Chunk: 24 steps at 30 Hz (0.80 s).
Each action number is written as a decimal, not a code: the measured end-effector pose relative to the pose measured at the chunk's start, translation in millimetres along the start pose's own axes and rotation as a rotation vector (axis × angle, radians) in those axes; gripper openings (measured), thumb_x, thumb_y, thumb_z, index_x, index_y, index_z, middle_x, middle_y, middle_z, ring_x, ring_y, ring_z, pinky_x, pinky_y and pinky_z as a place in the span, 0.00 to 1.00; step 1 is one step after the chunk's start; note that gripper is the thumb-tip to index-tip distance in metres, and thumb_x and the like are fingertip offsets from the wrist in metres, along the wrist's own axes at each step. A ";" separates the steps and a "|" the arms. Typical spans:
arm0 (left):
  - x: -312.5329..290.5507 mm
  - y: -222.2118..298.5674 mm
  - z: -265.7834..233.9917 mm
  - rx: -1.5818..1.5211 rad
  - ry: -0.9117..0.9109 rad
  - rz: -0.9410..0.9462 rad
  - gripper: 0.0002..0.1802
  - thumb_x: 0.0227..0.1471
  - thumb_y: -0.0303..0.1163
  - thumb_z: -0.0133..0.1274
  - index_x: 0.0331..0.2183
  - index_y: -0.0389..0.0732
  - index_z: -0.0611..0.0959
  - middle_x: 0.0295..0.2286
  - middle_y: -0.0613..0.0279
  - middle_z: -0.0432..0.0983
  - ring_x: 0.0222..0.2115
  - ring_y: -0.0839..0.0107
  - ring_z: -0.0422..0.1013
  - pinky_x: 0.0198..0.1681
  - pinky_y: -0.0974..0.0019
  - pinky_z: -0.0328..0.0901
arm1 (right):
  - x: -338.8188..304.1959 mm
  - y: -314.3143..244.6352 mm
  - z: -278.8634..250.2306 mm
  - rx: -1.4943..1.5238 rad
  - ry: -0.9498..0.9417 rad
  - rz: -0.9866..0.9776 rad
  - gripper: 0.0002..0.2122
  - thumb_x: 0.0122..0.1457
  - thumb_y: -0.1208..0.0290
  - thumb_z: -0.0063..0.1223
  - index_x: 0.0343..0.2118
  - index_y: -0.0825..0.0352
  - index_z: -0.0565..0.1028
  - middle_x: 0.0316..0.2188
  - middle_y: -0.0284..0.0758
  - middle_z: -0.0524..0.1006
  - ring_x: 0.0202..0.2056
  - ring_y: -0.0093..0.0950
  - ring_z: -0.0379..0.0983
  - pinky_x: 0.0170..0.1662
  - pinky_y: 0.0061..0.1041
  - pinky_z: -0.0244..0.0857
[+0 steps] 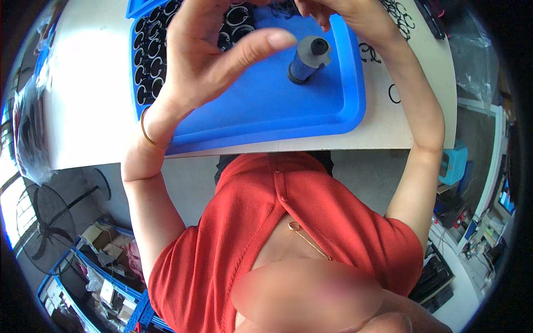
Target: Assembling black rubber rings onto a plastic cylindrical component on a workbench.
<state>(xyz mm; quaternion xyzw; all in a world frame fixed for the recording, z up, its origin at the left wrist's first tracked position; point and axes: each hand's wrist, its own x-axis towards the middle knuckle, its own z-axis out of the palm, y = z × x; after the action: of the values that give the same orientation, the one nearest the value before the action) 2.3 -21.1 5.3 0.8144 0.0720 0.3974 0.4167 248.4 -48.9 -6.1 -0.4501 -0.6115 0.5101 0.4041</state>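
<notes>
My left hand [208, 61] is over the blue tray [250, 119], thumb stretched to the right and apart from the palm. Its other fingers run past the top edge of the picture. Opposite it, my right hand [336, 12] shows curled fingers, cut off by the same edge; what they grip, if anything, is hidden. Just below the right hand a grey cylinder with a black knob-like top [308, 58] stands in the tray. Black open rings with shiny edges [149, 53] lie in rows at the tray's left. Thin black loops [283, 8] lie between my hands.
More black curved pieces [398, 19] are scattered on the white table [83, 100] right of the tray, with one thin ring [394, 94] nearer me. Clear plastic bags hang at both sides. A black fan [47, 227] and a blue shelf [105, 272] stand lower left.
</notes>
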 end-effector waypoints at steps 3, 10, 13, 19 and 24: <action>-2.6 -13.2 -8.6 -0.107 0.135 0.023 0.37 0.59 0.38 0.63 0.61 0.32 0.66 0.47 0.50 0.77 0.51 0.62 0.73 0.57 0.57 0.66 | 0.9 3.5 -0.3 -0.086 0.063 0.011 0.10 0.69 0.64 0.55 0.40 0.67 0.78 0.27 0.28 0.79 0.25 0.15 0.72 0.28 0.16 0.68; -0.2 -27.0 -20.6 0.043 0.239 0.051 0.28 0.62 0.30 0.59 0.59 0.33 0.69 0.44 0.55 0.77 0.46 0.69 0.73 0.54 0.62 0.66 | 0.7 1.4 12.5 -0.807 0.128 -0.090 0.12 0.60 0.69 0.61 0.46 0.64 0.81 0.30 0.42 0.83 0.30 0.30 0.81 0.37 0.28 0.75; 5.0 -28.5 -25.5 0.166 0.208 0.079 0.26 0.61 0.28 0.59 0.58 0.33 0.70 0.44 0.55 0.77 0.45 0.70 0.73 0.53 0.64 0.67 | 0.6 14.5 17.7 -1.083 0.149 -0.292 0.14 0.60 0.67 0.59 0.48 0.64 0.80 0.28 0.46 0.83 0.33 0.45 0.82 0.38 0.42 0.75; 4.2 -30.6 -22.3 0.341 0.202 0.162 0.26 0.57 0.22 0.62 0.55 0.33 0.73 0.43 0.54 0.77 0.45 0.68 0.75 0.49 0.64 0.70 | 27.2 22.6 31.4 -1.425 -0.057 -0.099 0.11 0.58 0.73 0.55 0.44 0.68 0.78 0.23 0.47 0.81 0.28 0.44 0.81 0.32 0.44 0.73; 5.7 -22.2 -24.2 0.337 0.164 0.162 0.24 0.55 0.20 0.62 0.53 0.33 0.75 0.43 0.53 0.78 0.44 0.66 0.77 0.48 0.64 0.71 | 35.5 49.0 36.1 -1.671 -0.009 -0.234 0.09 0.56 0.74 0.56 0.40 0.68 0.78 0.23 0.41 0.81 0.27 0.38 0.81 0.33 0.38 0.73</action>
<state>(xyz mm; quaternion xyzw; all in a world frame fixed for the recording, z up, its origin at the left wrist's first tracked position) -6.3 10.7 0.4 0.8407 0.1056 0.4769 0.2339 211.2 -20.4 -58.8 -0.5329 -0.8321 -0.1532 -0.0138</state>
